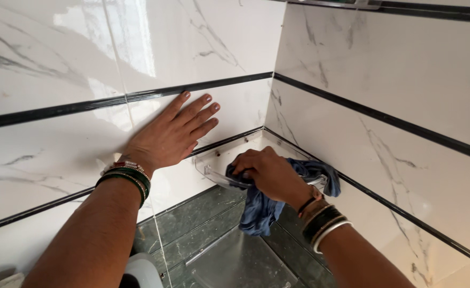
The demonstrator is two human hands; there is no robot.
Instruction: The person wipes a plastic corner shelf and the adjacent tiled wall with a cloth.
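Observation:
My left hand [173,132] lies flat on the white marble-patterned wall tile [48,154], fingers spread, holding nothing. Several bangles sit on that wrist. My right hand [267,172] presses a blue cloth [259,210] onto a clear glass corner shelf [213,176] fixed where the two walls meet. The cloth drapes over the shelf's front edge and hangs down below my hand. Bangles circle the right wrist too.
Black stripe borders [192,88] run across both white tiled walls. Below the shelf the tiles turn dark green [203,213]. A second clear corner shelf [235,256] sits lower down. A white rounded object [141,272] shows at the bottom left.

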